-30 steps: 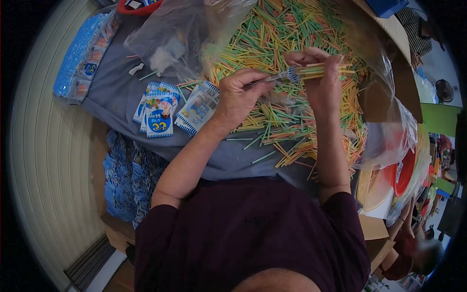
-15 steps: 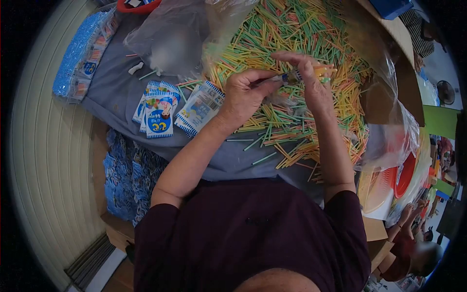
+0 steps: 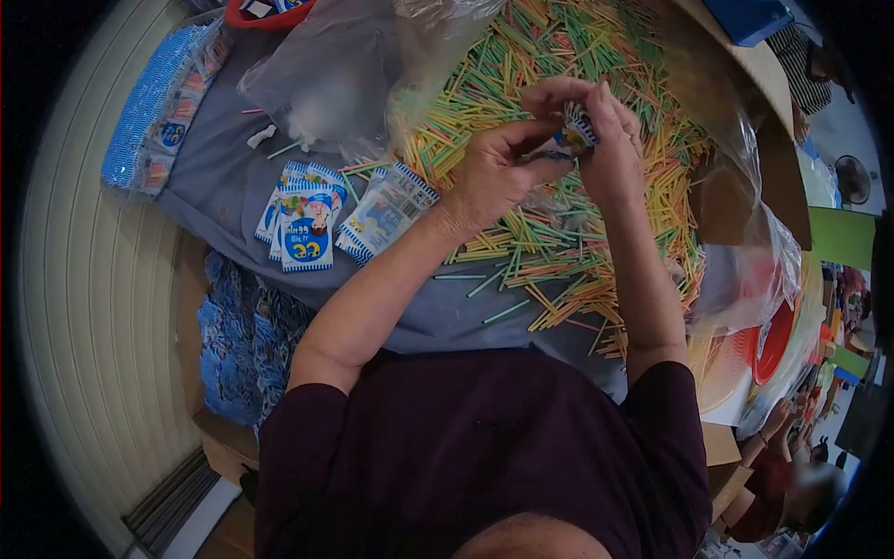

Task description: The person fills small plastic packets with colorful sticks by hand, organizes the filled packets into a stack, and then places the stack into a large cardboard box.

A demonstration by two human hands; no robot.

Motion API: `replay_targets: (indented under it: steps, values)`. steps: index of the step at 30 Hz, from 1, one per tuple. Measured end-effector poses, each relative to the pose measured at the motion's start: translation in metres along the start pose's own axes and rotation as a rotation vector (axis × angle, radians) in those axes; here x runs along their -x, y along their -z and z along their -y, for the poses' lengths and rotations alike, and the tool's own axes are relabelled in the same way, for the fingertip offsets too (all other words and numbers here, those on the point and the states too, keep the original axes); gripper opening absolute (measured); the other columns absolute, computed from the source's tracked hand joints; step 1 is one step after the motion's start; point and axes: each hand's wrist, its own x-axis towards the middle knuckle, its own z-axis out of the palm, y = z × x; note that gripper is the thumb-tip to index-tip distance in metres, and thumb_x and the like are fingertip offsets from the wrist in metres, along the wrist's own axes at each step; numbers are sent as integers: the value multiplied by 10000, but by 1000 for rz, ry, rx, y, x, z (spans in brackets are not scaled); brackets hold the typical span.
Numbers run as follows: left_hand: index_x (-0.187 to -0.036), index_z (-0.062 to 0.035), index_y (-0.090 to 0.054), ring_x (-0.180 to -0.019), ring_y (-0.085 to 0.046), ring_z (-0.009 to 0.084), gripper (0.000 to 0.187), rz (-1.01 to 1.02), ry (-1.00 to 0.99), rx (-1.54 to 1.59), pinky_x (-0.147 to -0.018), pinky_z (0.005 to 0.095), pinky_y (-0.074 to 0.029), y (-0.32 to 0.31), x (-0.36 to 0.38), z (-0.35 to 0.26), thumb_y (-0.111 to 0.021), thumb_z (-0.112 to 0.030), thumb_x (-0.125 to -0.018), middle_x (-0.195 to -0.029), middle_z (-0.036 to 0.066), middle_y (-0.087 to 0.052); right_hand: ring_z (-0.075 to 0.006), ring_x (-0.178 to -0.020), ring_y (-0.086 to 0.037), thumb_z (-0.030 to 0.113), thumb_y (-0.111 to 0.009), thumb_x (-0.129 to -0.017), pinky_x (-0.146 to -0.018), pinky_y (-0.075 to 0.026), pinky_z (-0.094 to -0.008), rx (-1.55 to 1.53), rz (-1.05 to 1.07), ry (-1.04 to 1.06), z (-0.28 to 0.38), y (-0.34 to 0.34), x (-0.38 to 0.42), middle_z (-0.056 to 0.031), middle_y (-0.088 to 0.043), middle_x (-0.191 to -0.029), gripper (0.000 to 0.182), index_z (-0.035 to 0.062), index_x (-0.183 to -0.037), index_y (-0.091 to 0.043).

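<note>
A small blue-and-white striped packet is held up between my two hands over the heap of thin coloured sticks. My left hand pinches its near-left side between thumb and fingers. My right hand closes around its other end, fingers curled over the top. The packet is crumpled, and what is inside it cannot be seen. To the left of my left forearm, several flat printed packets lie overlapped on the grey cloth. More packets lie beside them, back side up.
A clear bag of blue-patterned packets stands at the far left. Clear plastic sheeting lies behind the packets. A red bowl is at the back, and a red basket at the right. Another person's hands show at far right.
The orange and green sticks in my right hand have gone from sight. My right fingers have curled onto the packet, and my left hand has moved right, closer to it.
</note>
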Motion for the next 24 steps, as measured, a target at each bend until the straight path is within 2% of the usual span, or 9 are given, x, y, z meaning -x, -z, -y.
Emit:
replay_targets:
  steps: [2,6,11,12,14,17,19,23,24]
  values:
    - [-1140,18,-655,-917,-652,106,265,6,89,21,-819,294,-577,2,8,-2,-677,6,-876,-1006,53,-688,-204,-986,-656,388,-408,-1044,-884,-502,-333,-295,-11,-85,0,-2,2,-127,-707,-1051,485,-11,-1215,-624]
    - [-1100,-6,-690,-852,-652,79,251,-33,86,-13,-755,261,-554,8,12,1,-699,9,-850,-902,19,-708,-207,-996,-656,402,-386,-1048,-902,-499,-357,-222,-30,10,8,2,1,-126,-710,-1037,499,2,-1249,-607]
    - [-1054,-25,-716,-780,-648,74,215,-76,-26,-51,-681,249,-533,15,17,-8,-701,19,-844,-886,9,-709,-230,-1152,-606,313,-539,-1002,-965,-473,-378,410,-274,123,8,39,0,-150,-646,-1220,499,18,-1399,-473]
    - [-1046,-32,-722,-754,-644,75,214,-97,-130,-139,-651,244,-527,17,18,-6,-700,25,-841,-871,8,-707,-221,-1138,-599,243,-694,-905,-946,-473,-383,381,-336,152,5,43,2,-115,-585,-1330,518,106,-1378,-532]
    - [-1031,-29,-725,-743,-634,70,207,-106,-96,-121,-644,247,-523,18,21,-6,-702,30,-834,-848,8,-703,-223,-1145,-595,236,-700,-892,-940,-474,-383,555,-319,277,17,33,16,-110,-582,-1332,535,105,-1381,-528]
    - [-1021,-29,-730,-731,-615,55,207,-132,-109,-158,-631,245,-517,21,35,-9,-708,36,-826,-812,5,-694,-240,-1163,-585,164,-719,-852,-917,-483,-388,698,-110,427,28,-6,41,-109,-597,-1297,534,114,-1357,-555]
    - [-1007,-30,-734,-742,-590,30,193,-100,-111,-61,-628,229,-503,25,42,0,-728,22,-821,-791,-9,-682,-260,-1140,-599,105,-707,-850,-908,-490,-398,922,298,398,27,-38,55,-126,-614,-1253,448,115,-1289,-617]
    - [-973,1,-721,-745,-598,31,167,-174,-14,30,-644,210,-487,33,81,-42,-756,-12,-811,-852,9,-707,-312,-952,-668,30,-711,-816,-796,-536,-383,583,304,272,27,-37,51,-136,-668,-1094,324,80,-1135,-689]
    - [-1018,11,-711,-794,-622,54,195,-122,-1,-176,-700,222,-508,46,91,-53,-728,20,-824,-902,25,-712,-311,-895,-684,7,-715,-799,-746,-542,-365,521,344,244,25,-49,55,-145,-687,-1015,304,68,-1096,-695]
